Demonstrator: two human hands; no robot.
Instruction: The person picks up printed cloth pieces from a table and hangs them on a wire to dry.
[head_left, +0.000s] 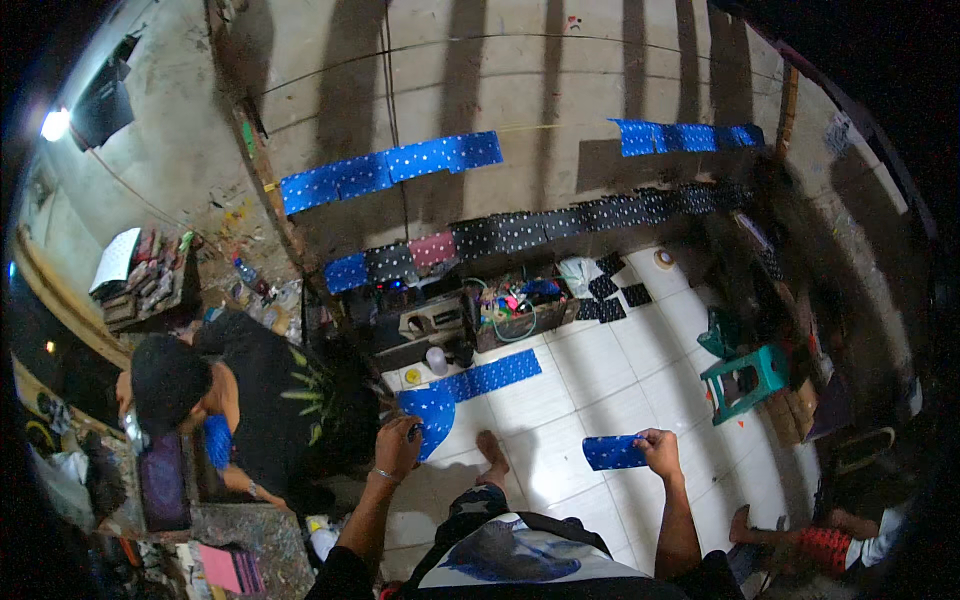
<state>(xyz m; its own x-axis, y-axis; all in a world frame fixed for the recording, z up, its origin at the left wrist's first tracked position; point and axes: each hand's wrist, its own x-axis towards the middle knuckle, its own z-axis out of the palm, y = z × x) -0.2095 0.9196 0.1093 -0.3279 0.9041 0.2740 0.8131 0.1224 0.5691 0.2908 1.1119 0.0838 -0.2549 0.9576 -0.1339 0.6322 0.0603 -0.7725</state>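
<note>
My left hand (398, 446) is closed at the edge of a blue star-patterned sheet (428, 408); something small and dark at its fingertips is too unclear to name. Out to the right, my right hand (657, 450) grips the end of a smaller blue patterned piece (608, 452), held above the white tiled floor (540, 440). Beyond my left hand, a long blue patterned strip (495, 372) lies on the tiles, near a pale cylindrical container (436, 360) and a small yellow round item (412, 376).
A co-worker (240, 400) bends at the left, another person's legs (800, 540) show lower right. Green stools (740, 385) stand right. A bin of mixed items (515, 310) and black patterned pieces (605, 290) sit ahead, below rows of hanging blue (340, 180) and black (500, 230) pieces.
</note>
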